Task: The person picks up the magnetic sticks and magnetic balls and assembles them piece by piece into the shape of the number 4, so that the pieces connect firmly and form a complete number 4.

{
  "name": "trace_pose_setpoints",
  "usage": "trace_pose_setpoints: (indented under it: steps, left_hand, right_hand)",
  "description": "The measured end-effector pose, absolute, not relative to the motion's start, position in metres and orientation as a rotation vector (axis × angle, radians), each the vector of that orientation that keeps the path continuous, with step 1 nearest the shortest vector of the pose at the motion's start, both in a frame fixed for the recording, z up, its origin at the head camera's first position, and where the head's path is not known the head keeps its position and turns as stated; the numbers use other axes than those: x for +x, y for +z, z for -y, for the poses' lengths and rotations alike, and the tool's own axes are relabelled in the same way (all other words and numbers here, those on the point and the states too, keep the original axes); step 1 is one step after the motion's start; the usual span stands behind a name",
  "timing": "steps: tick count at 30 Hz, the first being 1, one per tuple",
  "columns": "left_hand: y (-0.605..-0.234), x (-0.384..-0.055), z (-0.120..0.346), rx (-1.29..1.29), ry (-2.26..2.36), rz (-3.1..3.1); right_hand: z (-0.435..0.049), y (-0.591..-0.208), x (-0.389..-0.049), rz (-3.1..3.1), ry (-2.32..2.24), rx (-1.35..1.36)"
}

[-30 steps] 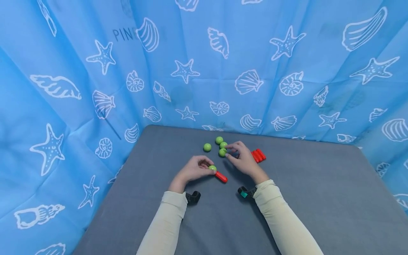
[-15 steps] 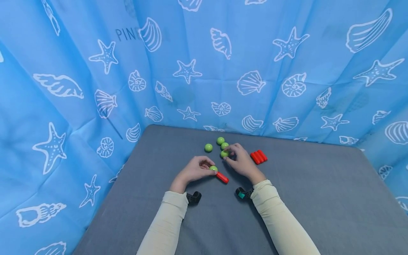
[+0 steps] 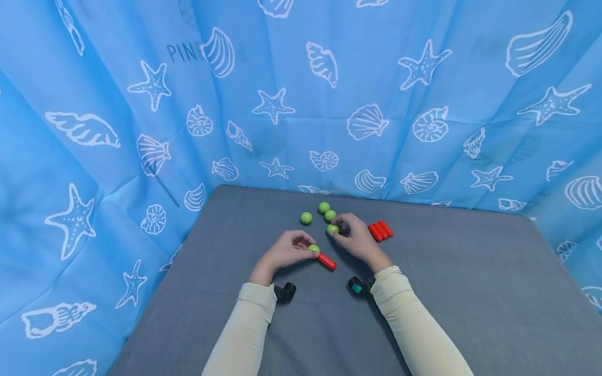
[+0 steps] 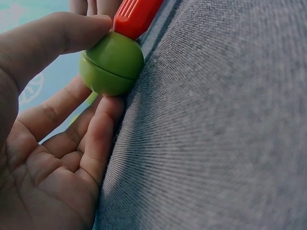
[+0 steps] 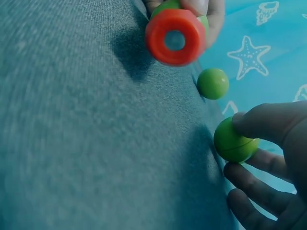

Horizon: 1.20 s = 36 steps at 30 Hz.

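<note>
My left hand [image 3: 284, 250] pinches a green ball [image 4: 112, 64] between thumb and fingers, low over the grey cloth. The end of a red rod [image 3: 326, 262] meets this ball; the rod points away toward the right hand's side. In the right wrist view the rod's free end [image 5: 175, 40] shows a round hole. Farther back, my right hand [image 3: 359, 240] holds another green ball [image 5: 235, 139], with the thumb on top and fingers below. A thin seam runs around each held ball.
Three more green balls lie beyond the hands: one alone [image 3: 306, 218] at the left, and two side by side, a rear one [image 3: 323, 207] and a front one [image 3: 330, 215]. Several red rods [image 3: 380, 230] lie in a row to the right. A blue curtain [image 3: 291, 130] borders the table [image 3: 447, 271].
My right hand has drawn back slightly and taken hold of the nearest ball of the group, which has shifted a little toward me and to the right. The left hand stays put.
</note>
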<state>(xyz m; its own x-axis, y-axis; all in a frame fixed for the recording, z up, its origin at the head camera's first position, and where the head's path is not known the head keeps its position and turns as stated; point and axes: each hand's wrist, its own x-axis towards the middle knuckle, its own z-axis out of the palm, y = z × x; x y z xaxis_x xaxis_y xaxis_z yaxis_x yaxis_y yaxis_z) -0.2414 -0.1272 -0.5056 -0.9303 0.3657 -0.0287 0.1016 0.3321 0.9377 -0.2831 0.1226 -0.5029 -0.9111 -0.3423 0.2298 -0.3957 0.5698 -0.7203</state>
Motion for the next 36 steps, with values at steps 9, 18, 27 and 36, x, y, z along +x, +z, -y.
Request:
trace_pose_setpoints:
  steps: [9, 18, 27, 36]
  left_hand:
    - [-0.503, -0.245, 0.125, 0.435, 1.632, -2.358]
    - [-0.502, -0.249, 0.123, 0.454, 1.618, -2.381]
    - [-0.505, -0.247, 0.126, 0.437, 1.622, -2.386]
    - [-0.509, -0.243, 0.127, 0.45, 1.607, -2.409]
  right_hand:
    - [-0.139, -0.502, -0.267, 2.645, 1.49, 0.65]
    - [-0.159, -0.506, -0.233, 2.58, 1.719, 0.641]
    - [-0.162, -0.511, -0.223, 2.58, 1.737, 0.633]
    - [-0.161, -0.514, -0.22, 2.583, 1.761, 0.645]
